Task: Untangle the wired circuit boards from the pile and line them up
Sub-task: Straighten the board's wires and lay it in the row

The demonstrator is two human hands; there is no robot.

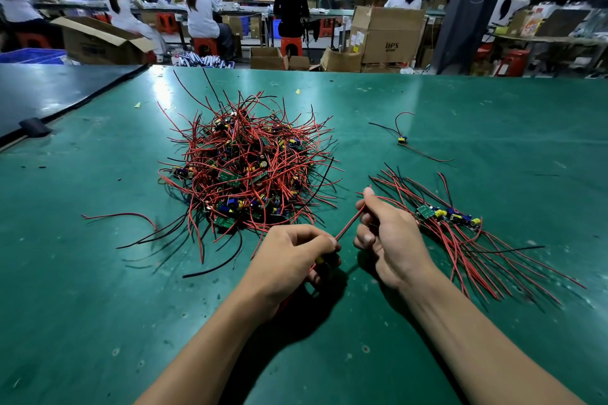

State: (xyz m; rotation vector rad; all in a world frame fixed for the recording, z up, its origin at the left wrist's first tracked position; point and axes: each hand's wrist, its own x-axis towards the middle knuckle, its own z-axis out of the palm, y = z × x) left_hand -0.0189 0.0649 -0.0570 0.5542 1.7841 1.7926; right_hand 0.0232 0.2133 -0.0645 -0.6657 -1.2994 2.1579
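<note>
Left hand (292,253) curled tight around a small wired board, and right hand (385,233) pinched its thin red wire (348,226), stretched between them at lower centre. The tangled pile of red-and-black-wired green circuit boards (243,168) sat mid-frame, with a lined-up row of boards (450,217) at right.

Two bare hands are showing: left hand (292,253) and right hand (391,240) (fingernails plain and short, where visible). Left forearm (210,339) and right forearm (477,339) are running uncovered to the lower frame edge.
</note>
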